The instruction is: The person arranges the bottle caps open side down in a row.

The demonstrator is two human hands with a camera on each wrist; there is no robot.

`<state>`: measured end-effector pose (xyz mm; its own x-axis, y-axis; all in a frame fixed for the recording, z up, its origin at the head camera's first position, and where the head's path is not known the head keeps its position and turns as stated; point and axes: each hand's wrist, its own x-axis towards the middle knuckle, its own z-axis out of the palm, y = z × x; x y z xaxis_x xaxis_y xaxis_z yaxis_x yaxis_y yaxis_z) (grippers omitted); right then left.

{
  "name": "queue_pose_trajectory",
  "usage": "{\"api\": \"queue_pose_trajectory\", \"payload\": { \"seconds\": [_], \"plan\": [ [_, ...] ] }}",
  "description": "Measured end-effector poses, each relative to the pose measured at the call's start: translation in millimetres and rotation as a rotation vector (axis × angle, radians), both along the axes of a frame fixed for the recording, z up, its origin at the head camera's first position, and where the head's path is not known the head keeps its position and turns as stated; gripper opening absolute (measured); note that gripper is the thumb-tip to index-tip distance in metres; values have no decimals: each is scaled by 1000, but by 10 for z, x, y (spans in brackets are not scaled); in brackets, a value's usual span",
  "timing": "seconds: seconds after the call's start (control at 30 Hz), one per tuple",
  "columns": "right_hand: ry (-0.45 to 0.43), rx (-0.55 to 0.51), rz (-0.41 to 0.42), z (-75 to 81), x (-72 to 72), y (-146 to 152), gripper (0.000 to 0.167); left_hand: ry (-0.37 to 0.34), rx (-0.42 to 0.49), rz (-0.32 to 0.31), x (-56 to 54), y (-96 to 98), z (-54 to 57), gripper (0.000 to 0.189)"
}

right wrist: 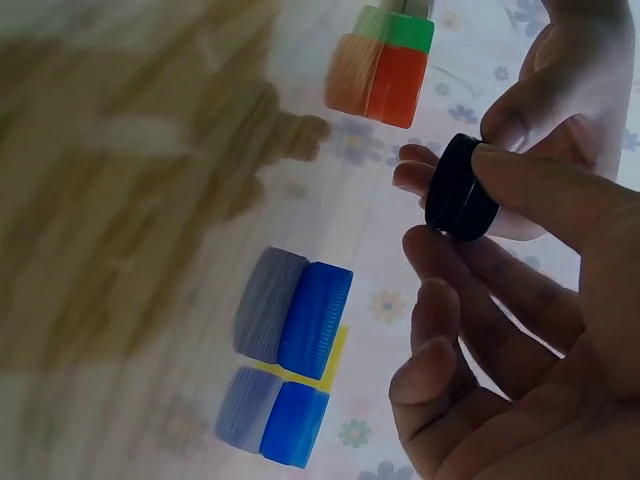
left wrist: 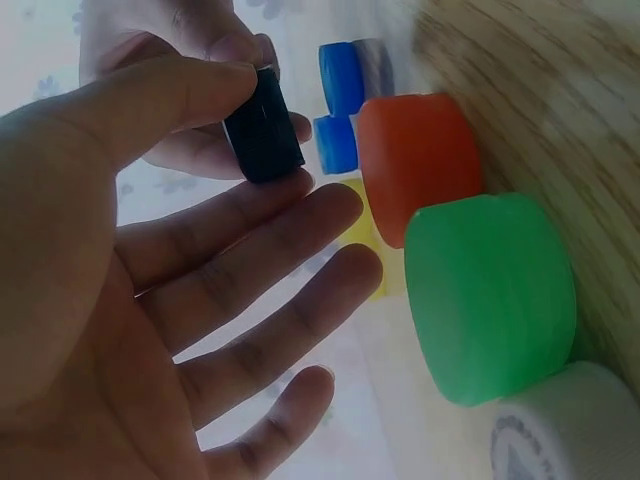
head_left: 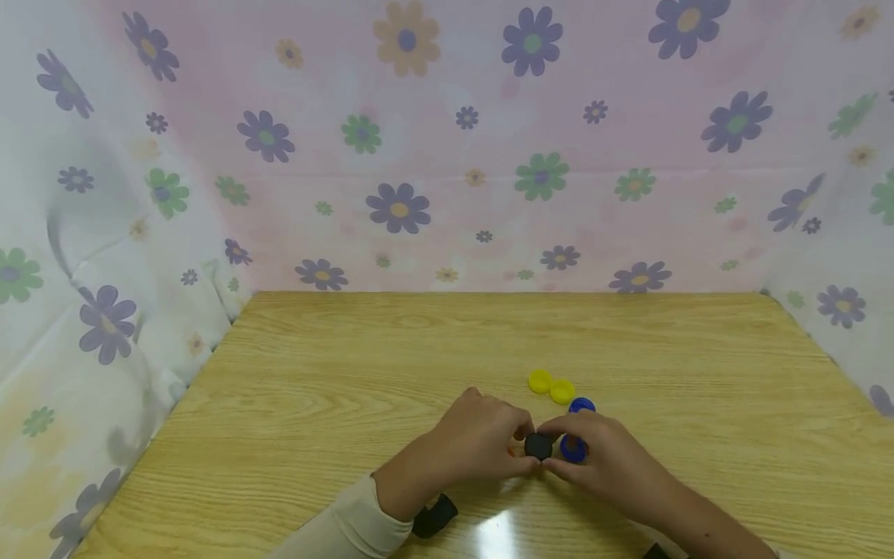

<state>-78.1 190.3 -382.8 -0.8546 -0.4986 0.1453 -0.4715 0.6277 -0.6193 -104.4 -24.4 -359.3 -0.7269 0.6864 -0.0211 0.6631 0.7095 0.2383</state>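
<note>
A small round black cap (head_left: 538,446) is held up between both hands, above the table. My left hand (head_left: 482,439) pinches it between thumb and index finger, its other fingers spread out in the left wrist view. From the opposite side, my right hand (head_left: 604,454) grips the same cap with thumb and fingertips. Close under the left hand stand an orange cap (left wrist: 420,165), a green cap (left wrist: 490,300) and a white cap (left wrist: 575,430) in a row. Two blue caps (right wrist: 318,320) lie by the right hand, partly behind its fingers in the head view.
Two yellow caps (head_left: 540,381) lie side by side just beyond the hands. The wood-grain table (head_left: 335,349) runs back to a flowered cloth (head_left: 447,155) that hangs behind it and at both sides. A black wrist mount (head_left: 436,519) sits below the left sleeve.
</note>
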Motion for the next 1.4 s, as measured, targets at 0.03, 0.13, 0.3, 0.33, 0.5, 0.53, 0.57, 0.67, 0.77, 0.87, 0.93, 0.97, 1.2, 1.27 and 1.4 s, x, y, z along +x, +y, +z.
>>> {"api": "queue_pose_trajectory", "payload": {
  "seconds": [0.03, 0.13, 0.3, 0.33, 0.5, 0.53, 0.57, 0.67, 0.77, 0.87, 0.93, 0.97, 1.2, 1.27, 1.4],
  "plan": [
    [4, 0, 0, -6, -3, 0, 31, 1, 3, -2, -3, 1, -13, 29],
    [12, 5, 2, -15, -8, 2, 31, 2, 6, -11, -14, 6, -38, 28],
    [-25, 29, 17, -14, -8, -13, 31, -1, -10, -25, -13, 15, -41, 26],
    [-32, 28, 23, -16, -4, -17, 31, -3, -13, -27, -11, 16, -43, 26],
    [-74, 25, 29, -20, 24, -29, 31, -15, -25, -28, -9, 18, -59, 24],
    [-79, 28, 31, -21, 27, -31, 31, -18, -28, -29, -11, 19, -62, 23],
    [-81, 34, 29, -23, 28, -33, 31, -18, -31, -30, -10, 19, -65, 23],
    [-77, 54, 33, -33, 27, -42, 30, -17, -39, -34, -6, 21, -73, 23],
    [-68, 75, 40, -48, 24, -52, 28, -7, -50, -37, 2, 23, -88, 24],
    [-66, 83, 45, -63, 25, -63, 26, 6, -56, -41, 7, 24, -109, 24],
    [-72, 82, 46, -73, 27, -69, 25, 9, -59, -41, 7, 23, -118, 24],
    [-76, 81, 46, -78, 28, -73, 24, 11, -60, -41, 8, 22, -121, 25],
    [-118, 77, 61, -99, 31, -78, 22, 20, -71, -38, 19, 26, -125, 24],
    [-130, 72, 65, -101, 30, -77, 22, 24, -77, -38, 22, 30, -121, 23],
    [-141, 70, 64, -100, 27, -85, 23, 31, -86, -35, 22, 34, -116, 23]
  ]
}}
